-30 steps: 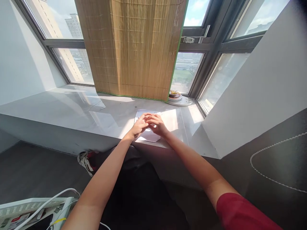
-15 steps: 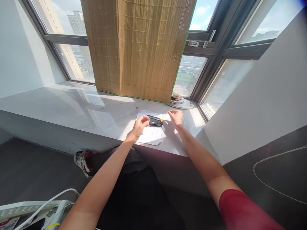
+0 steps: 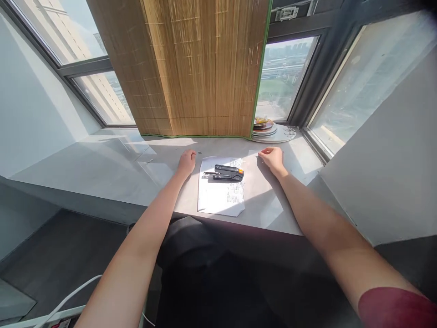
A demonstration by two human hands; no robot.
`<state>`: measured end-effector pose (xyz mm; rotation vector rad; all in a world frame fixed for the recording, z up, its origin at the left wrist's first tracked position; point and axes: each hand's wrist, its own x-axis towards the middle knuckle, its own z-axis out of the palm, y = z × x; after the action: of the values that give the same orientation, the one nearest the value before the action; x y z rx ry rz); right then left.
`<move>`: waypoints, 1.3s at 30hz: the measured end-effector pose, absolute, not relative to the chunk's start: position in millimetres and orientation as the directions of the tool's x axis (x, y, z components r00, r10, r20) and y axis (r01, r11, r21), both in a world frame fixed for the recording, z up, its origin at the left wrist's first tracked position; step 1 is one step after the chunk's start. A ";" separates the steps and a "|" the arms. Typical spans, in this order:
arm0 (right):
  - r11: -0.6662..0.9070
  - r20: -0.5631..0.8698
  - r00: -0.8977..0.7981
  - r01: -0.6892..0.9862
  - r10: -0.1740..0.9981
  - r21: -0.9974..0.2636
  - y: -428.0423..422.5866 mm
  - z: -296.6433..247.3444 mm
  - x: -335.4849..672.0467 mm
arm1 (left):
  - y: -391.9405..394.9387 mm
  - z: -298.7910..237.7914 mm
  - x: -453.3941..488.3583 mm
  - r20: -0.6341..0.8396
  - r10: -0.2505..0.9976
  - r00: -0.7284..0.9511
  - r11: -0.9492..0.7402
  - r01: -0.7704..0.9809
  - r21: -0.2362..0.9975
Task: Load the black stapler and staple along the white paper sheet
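Note:
A black stapler (image 3: 228,173) with an orange tip on its right end lies on white printed paper (image 3: 218,200), its jaws spread apart and a thin metal part sticking out to the left. My left hand (image 3: 187,162) rests on the sill left of the paper, fingers curled in, apart from the stapler. On the right side of the paper, my right hand (image 3: 272,159) rests with its fingers pressed together, also touching neither paper nor stapler. Nothing shows in either hand. A small grey piece (image 3: 200,153) lies just beside my left hand.
The paper lies on a pale window sill (image 3: 164,155). Behind hangs a bamboo blind (image 3: 201,68) with a green edge. Stacked plates (image 3: 264,130) stand at the back right by the window frame. A white cable (image 3: 75,291) runs at the lower left.
My left hand has moved away from the stapler to the left and now rests on the sill. The stapler stays on the paper. The view has shifted and tilted down.

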<state>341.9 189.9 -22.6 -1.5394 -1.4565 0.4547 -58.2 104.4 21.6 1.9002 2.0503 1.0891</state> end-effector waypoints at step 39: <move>0.746 0.458 -0.591 0.501 0.665 -0.438 103.7 2.9 255.3 | 105.9 24.5 -3.3 0.184 0.971 0.155 -0.181 -0.035 0.983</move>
<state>255.3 103.7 2.9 -0.8730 -2.3303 0.3507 -3.3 105.9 24.5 1.3975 0.9835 1.2312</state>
